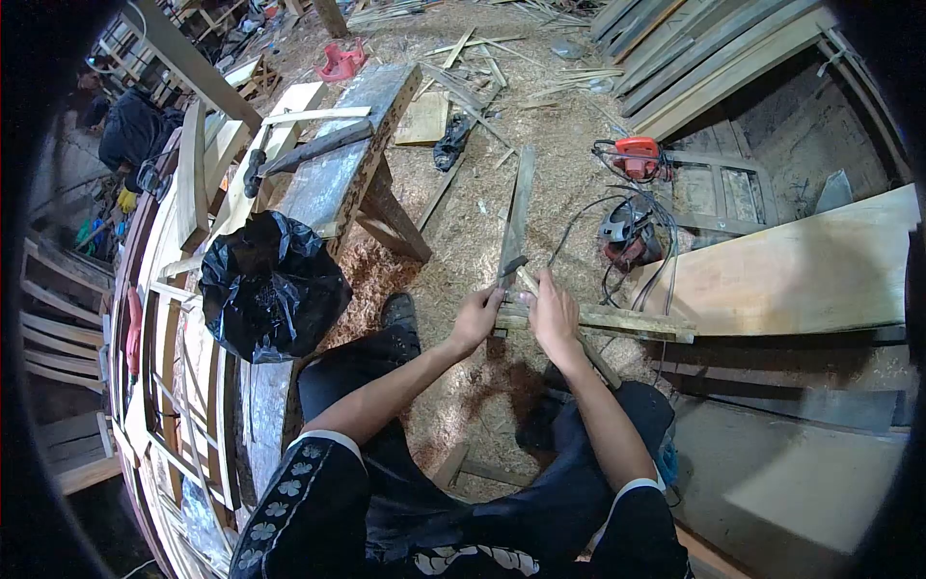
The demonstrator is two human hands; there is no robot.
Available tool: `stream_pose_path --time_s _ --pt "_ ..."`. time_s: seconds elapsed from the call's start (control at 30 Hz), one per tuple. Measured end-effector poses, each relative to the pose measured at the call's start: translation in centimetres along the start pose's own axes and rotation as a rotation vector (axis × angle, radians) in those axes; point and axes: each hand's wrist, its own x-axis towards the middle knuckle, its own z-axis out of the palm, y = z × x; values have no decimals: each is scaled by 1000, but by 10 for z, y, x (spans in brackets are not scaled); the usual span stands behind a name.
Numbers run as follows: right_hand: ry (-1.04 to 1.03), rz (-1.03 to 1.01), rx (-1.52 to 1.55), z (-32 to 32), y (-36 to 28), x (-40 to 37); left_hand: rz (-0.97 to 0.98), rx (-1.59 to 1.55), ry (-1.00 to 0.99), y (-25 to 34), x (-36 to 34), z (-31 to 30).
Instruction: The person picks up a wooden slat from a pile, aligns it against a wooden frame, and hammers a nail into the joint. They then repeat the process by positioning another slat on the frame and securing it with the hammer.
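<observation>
My right hand (553, 314) is closed around the wooden handle of a hammer, and the small dark hammer head (514, 264) points left above my left fingers. My left hand (475, 319) is pinched at the near end of a long, thin grey metal strip (518, 207), which stretches away from me over the floor. Just under both hands lies a wooden board (637, 320), running sideways to the right. What exactly sits between my left fingertips is too small to make out.
A black plastic bag (273, 289) rests on the left beside a workbench (333, 183). Another hammer (253, 174) lies on that bench. Right of me are a red power tool (639, 154), a corded circular saw (632, 232) and a wide plank (781, 265). Sawdust and offcuts cover the floor.
</observation>
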Motion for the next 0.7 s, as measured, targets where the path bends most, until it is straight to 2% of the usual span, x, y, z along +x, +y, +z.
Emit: stream_pose_path --time_s 0.07,0.3,0.4,0.47,0.57,0.7 --pt "11 -12 -10 1 3 0 -52 34 -132 0 3 -4" --pt "5 -12 -35 1 3 0 -36 148 -57 4 0 -4" --pt "26 -39 -16 3 6 -1 40 137 -91 -7 3 -3" --pt "18 -31 -18 3 6 0 93 160 -36 -2 0 0" --pt "19 -39 -28 3 7 -1 48 178 -119 16 -3 -7" --pt "37 -68 -55 6 12 -1 17 235 -123 6 1 -3"
